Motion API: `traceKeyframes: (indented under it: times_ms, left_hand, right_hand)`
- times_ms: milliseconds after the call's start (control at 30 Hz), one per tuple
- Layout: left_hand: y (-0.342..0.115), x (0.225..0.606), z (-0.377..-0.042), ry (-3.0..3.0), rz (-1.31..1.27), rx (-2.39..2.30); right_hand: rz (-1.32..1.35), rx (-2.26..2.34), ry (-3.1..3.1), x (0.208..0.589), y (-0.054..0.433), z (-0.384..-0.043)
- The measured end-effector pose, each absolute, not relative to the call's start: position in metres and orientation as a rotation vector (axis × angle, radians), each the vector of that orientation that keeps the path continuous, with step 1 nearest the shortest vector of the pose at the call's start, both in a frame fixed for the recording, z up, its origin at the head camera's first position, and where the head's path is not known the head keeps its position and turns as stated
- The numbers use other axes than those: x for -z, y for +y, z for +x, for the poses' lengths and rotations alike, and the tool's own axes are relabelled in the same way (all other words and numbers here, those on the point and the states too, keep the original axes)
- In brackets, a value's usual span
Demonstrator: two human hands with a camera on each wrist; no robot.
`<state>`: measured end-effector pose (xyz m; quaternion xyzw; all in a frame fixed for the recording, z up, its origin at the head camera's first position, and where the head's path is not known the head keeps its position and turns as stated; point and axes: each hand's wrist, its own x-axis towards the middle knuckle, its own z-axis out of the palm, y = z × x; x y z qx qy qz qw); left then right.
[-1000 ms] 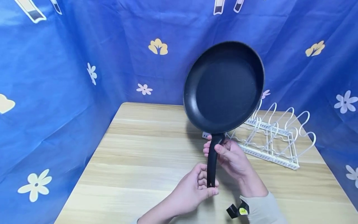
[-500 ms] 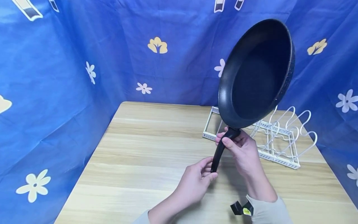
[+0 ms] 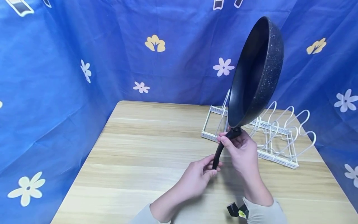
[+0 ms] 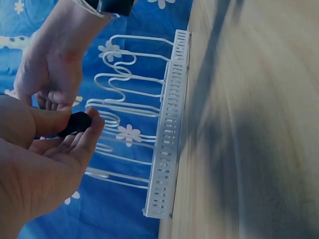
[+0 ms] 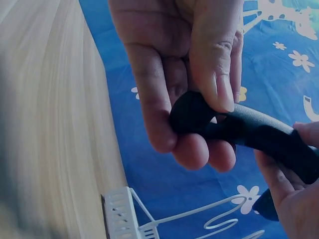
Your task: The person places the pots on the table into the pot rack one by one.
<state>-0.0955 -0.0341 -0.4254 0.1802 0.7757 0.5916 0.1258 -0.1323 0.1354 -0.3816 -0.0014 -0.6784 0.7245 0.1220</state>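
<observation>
Currently my left hand [image 3: 195, 179] pinches the butt end of the frying pan's handle [image 3: 221, 149], thumb and fingertips curled round the black tip; the left wrist view shows the same, with the handle end [image 4: 76, 123] caught between thumb and fingers [image 4: 92, 130]. Just up the handle from that pinch, my right hand [image 3: 241, 152] grips the handle near where it joins the bowl, thumb on top and fingers wrapped underneath; the right wrist view confirms it, thumb [image 5: 215, 64] pressing down on the handle [image 5: 239, 127] and fingers curled below. Both hands are clamped on the same handle, close together but not touching as far as I can tell. Above the right-hand grip the frying pan [image 3: 255, 71] stands nearly upright in the air, clear of the table [image 3: 145, 149], turned edge-on so the dark inside faces left and the speckled underside faces right. Behind and right of the right-hand grip a white wire rack [image 3: 277, 133] sits on the table, its loops upright; the pan's lower rim hangs over its left part, but contact is not clear from these views. Blue flowered cloth [image 3: 70, 62] hangs behind everything.
</observation>
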Motion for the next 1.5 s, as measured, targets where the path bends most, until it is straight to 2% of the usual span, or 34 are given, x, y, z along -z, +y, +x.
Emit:
traceKeyframes:
  times_ms: [733, 1500]
  left_hand:
    - [-0.045, 0.445, -0.109, 2.268, 0.465, -1.660]
    - [-0.042, 0.461, -0.105, 2.088, 0.324, -1.703]
  right_hand:
    - [-0.169, -2.095, -2.087, 0.406, 0.122, -0.154]
    - [-0.342, -2.353, -2.015, 0.447, 0.126, -0.163]
